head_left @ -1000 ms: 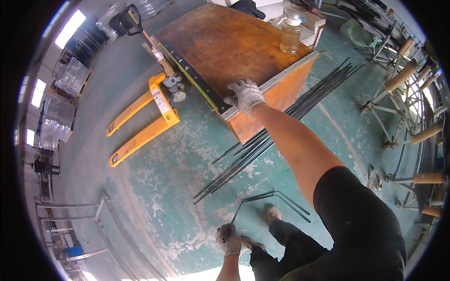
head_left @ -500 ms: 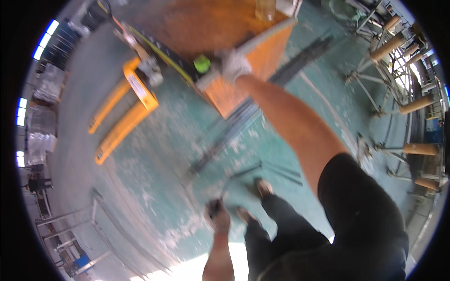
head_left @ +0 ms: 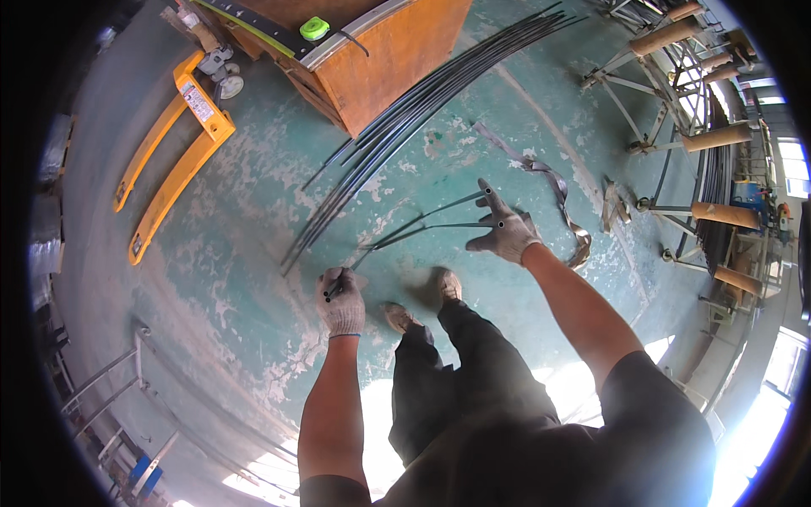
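Note:
My left hand (head_left: 341, 304), in a pale knit glove, is closed around dark thin metal tubes (head_left: 414, 232) in front of my feet. Their hollow ends poke out beside its fingers. From there the tubes run up and to the right, parting into two arms. At those far ends is my right hand (head_left: 512, 233), gloved too, its fingers spread. One tube end lies over the palm side and another by a fingertip; whether they touch the glove I cannot tell. Farther off, a green tape measure (head_left: 314, 29) sits on the corner of a brown wooden bench (head_left: 397, 63).
A bundle of long dark rods (head_left: 405, 122) lies on the green floor below the bench. At left stands a yellow pallet jack (head_left: 182, 160). A grey strap (head_left: 557, 186) trails across the floor at right, near a metal rack with cardboard-coloured rollers (head_left: 725, 215).
My right hand has left the bench corner and come down to the far ends of the tubes, fingers spread. My left hand still grips the tubes. The view has shifted, bringing the bench higher.

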The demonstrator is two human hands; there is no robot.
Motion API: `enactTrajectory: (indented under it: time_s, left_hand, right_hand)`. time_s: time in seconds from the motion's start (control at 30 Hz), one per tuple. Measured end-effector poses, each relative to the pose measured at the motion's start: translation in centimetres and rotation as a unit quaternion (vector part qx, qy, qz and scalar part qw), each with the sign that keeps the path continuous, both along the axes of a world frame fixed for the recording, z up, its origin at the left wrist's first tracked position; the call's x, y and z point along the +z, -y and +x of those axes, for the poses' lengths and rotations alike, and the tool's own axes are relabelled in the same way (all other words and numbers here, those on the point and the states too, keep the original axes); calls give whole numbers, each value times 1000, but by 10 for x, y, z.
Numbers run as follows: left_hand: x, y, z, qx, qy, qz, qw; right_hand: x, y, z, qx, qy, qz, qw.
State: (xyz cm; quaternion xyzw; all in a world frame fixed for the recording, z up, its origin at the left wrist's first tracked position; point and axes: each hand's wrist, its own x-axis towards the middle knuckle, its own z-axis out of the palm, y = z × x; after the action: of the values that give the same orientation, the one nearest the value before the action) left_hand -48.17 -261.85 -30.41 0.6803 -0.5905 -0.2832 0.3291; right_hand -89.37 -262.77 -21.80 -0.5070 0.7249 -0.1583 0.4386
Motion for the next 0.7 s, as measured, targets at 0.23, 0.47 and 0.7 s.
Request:
enactTrajectory:
  time_s: [0.23, 0.47, 0.7]
  left_hand:
    - [5, -3, -11, 63, -58, 33, 996]
    - [18, -12, -17, 62, 44, 12, 997]
    - [20, -20, -22, 97, 51, 35, 993]
  right_hand:
    - [-34, 15, 19, -17, -17, -65, 998]
    - [-43, -34, 20, 11, -109, -129, 986]
    - [-50, -51, 29, -82, -77, -140, 984]
